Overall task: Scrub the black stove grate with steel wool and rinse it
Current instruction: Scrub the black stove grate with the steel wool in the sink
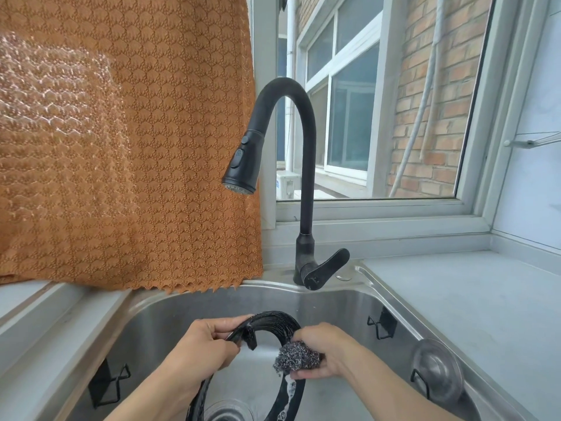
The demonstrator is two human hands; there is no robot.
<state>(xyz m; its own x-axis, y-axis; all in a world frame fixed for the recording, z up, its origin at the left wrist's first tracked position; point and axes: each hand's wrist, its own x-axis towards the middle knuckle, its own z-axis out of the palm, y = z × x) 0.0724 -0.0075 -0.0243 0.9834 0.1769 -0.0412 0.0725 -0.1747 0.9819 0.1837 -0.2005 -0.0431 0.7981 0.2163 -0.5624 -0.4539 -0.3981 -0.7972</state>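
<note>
- Our left hand (200,344) grips the black stove grate (273,322) by its upper left rim, ring upright over the sink (334,302)
- Our right hand (321,350) clutches the steel wool (297,358), pressing it onto the ring's right side; suds streak the rim below
- We see no water at the faucet (299,147)

Black ring stove grate (274,325) upright over sink, sudsy, steel wool (296,357) against it

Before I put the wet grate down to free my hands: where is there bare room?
The grey counter right of the sink, below the window sill, is bare. Inside the basin it is crowded: both hands, grate, steel wool, wall hooks.
</note>
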